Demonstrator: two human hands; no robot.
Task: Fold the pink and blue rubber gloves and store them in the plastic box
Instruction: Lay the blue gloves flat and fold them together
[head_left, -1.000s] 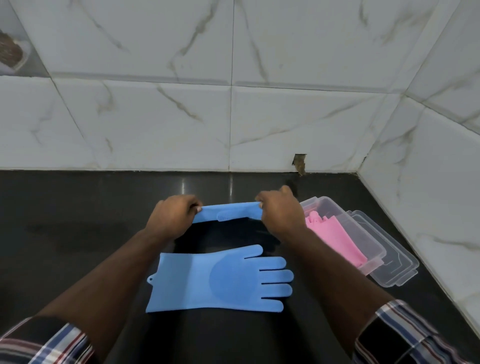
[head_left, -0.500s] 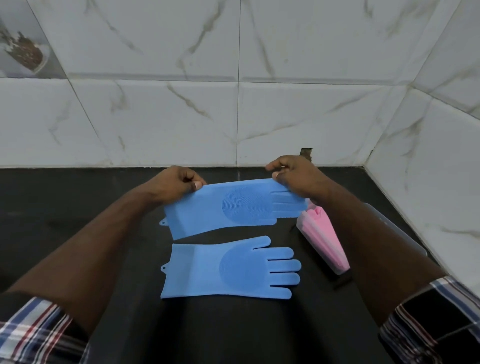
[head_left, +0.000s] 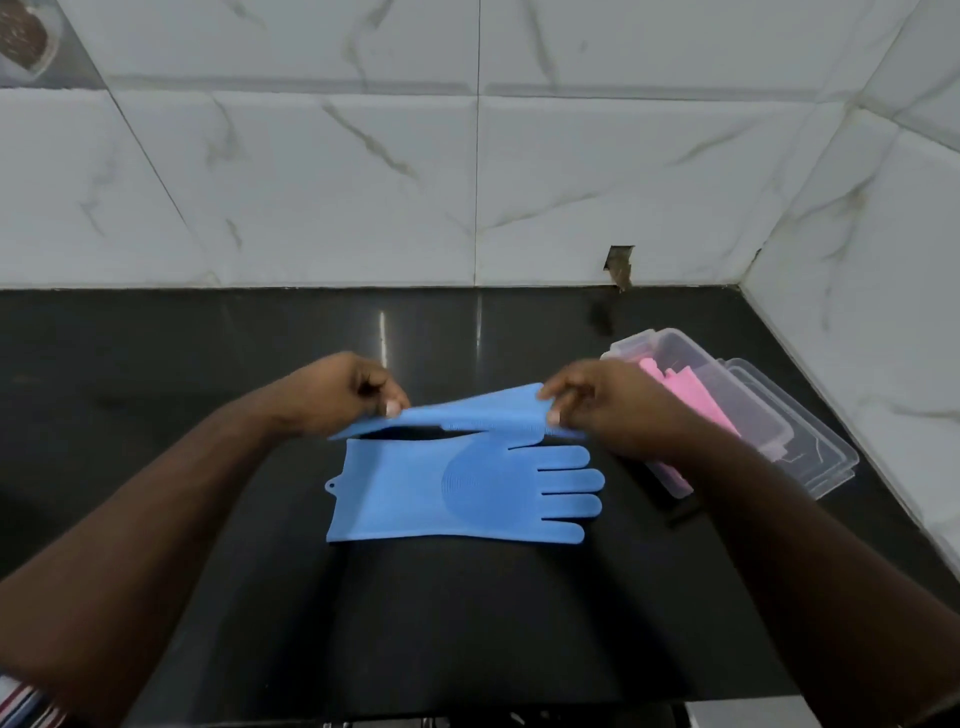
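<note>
Blue glove (head_left: 467, 413) stretched edge-on between left hand (head_left: 343, 397) and right hand (head_left: 605, 408), each pinching one end, likely to lay it over its flat mate (head_left: 457, 493) on the counter (head_left: 208, 364). Pink gloves (head_left: 691, 389) sit inside the box (head_left: 670, 475), lid (head_left: 821, 452) underneath.

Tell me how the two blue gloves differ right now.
The held blue glove is off the counter, pinched by the left hand and the right hand; the flat blue glove lies on the black counter, untouched. The held one shows mostly its edge; the flat one shows its round scrubbing patch and spread fingers. Both are the same blue, fingers pointing right.
</note>
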